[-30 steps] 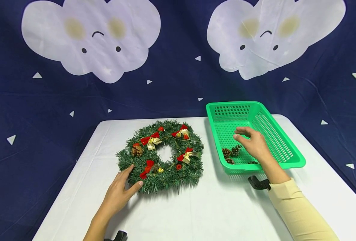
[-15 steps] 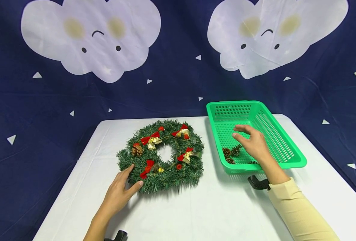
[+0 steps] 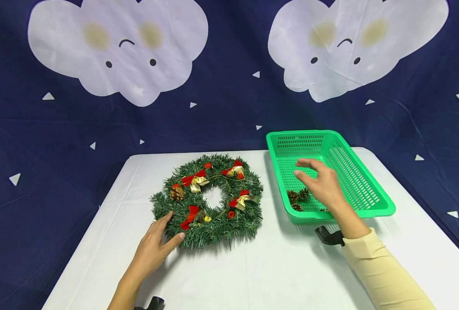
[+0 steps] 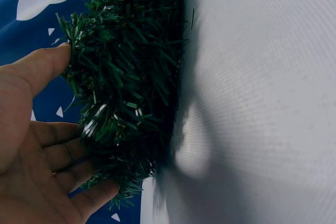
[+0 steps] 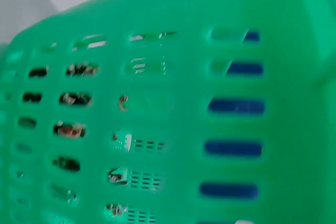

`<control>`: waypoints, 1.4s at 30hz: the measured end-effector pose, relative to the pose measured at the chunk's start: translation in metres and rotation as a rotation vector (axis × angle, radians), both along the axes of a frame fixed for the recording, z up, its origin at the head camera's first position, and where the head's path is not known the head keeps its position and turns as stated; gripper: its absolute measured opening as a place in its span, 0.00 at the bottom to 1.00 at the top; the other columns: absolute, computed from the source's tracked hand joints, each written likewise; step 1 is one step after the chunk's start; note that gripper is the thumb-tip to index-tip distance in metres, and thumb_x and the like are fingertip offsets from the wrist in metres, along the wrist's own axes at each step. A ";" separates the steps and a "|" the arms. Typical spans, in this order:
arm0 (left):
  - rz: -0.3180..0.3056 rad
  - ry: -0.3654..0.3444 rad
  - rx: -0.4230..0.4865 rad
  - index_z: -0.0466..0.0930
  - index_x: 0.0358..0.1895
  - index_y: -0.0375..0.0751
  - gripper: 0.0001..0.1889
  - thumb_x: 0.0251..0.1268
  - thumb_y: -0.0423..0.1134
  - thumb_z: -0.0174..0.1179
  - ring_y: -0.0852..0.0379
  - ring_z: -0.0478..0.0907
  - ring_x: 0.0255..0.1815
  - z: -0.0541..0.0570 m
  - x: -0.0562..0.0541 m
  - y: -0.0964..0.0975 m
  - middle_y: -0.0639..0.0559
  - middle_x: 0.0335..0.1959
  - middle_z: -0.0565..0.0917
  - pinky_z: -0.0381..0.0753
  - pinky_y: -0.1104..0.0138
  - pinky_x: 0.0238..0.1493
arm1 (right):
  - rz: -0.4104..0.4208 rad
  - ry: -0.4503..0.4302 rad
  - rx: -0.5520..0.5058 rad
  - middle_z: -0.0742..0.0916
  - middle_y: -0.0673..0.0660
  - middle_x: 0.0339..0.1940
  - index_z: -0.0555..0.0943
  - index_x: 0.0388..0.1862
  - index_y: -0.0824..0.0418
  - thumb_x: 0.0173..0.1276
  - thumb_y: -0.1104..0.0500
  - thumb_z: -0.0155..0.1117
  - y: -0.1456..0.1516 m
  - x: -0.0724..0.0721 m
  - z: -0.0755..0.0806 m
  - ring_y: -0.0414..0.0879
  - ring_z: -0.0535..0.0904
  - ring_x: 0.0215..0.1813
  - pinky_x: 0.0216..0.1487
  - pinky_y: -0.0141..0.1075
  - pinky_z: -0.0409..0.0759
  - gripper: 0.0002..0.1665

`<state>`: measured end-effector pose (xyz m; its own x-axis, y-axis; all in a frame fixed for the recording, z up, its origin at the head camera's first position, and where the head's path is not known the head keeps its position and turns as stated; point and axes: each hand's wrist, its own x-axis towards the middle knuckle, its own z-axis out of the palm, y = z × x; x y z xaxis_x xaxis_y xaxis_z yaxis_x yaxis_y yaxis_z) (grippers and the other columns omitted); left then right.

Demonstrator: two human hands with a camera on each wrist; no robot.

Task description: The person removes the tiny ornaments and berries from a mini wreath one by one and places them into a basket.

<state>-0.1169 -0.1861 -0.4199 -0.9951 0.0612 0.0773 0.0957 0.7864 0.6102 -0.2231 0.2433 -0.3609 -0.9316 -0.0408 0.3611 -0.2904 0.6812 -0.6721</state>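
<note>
A green artificial wreath (image 3: pixel 248 219) with red and gold bows, small red balls and a pine cone (image 3: pixel 176 193) lies on the table. My left hand (image 3: pixel 151 247) touches its front left edge, thumb and fingers spread apart; in the left wrist view, the fingertips of this hand (image 4: pixel 37 150) meet the green needles. Over the green plastic basket (image 3: pixel 373 212) hovers my right hand (image 3: pixel 322 183), its thumb and forefinger apart with nothing seen between them. Several pine cones (image 3: pixel 304 194) lie in the basket's near left corner, partly hidden by this hand.
The basket's slotted wall (image 5: pixel 184 129) fills the right wrist view. A white cloth covers the table (image 3: pixel 221 280). Behind it hangs a dark blue curtain (image 3: pixel 229 116) with clouds printed on it. Black wrist mounts (image 3: pixel 329 236) stick out below the hands.
My right hand has shifted slightly left over the basket, and its thumb and forefinger have spread a little wider. My left hand and the wreath have stayed in place.
</note>
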 end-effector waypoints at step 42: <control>0.001 -0.006 0.006 0.55 0.73 0.44 0.41 0.61 0.60 0.57 0.30 0.55 0.72 0.000 0.000 0.000 0.36 0.72 0.61 0.56 0.34 0.65 | 0.141 0.070 -0.021 0.84 0.58 0.55 0.77 0.58 0.58 0.63 0.53 0.66 -0.062 0.002 0.009 0.55 0.73 0.63 0.63 0.54 0.69 0.25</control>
